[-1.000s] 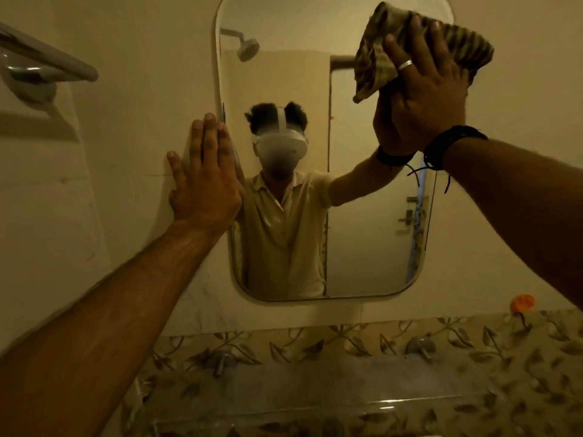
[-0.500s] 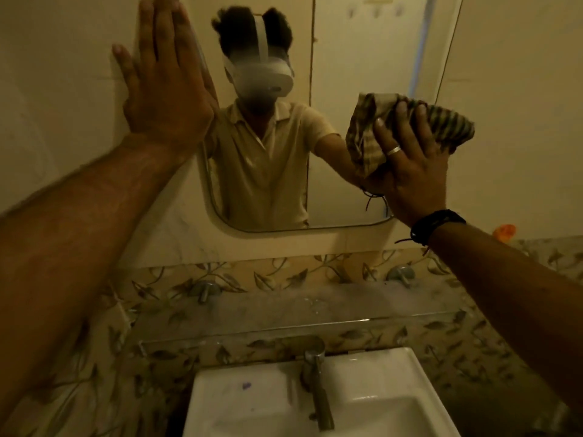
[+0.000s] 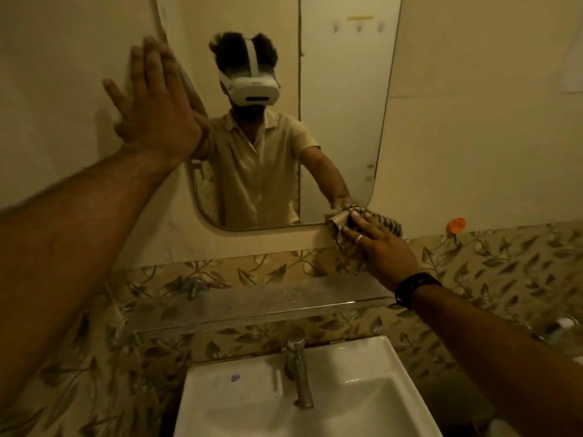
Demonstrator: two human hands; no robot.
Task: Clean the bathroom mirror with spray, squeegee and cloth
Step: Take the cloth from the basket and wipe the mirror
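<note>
Right hand (image 3: 383, 247) pressed cloth (image 3: 389, 223) w/ spread fingers at mirror's (image 3: 340, 121) bottom-right corner, left hand (image 3: 156, 105) open flat on its left edge; best to keep pressure even along the rim.

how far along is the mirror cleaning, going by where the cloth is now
Looks late in the job: no spray bottle or squeegee in view. The right hand presses the striped cloth at the mirror's bottom right corner, while the left hand braces flat on its left edge. Any remaining streaks are too faint to judge.
</note>
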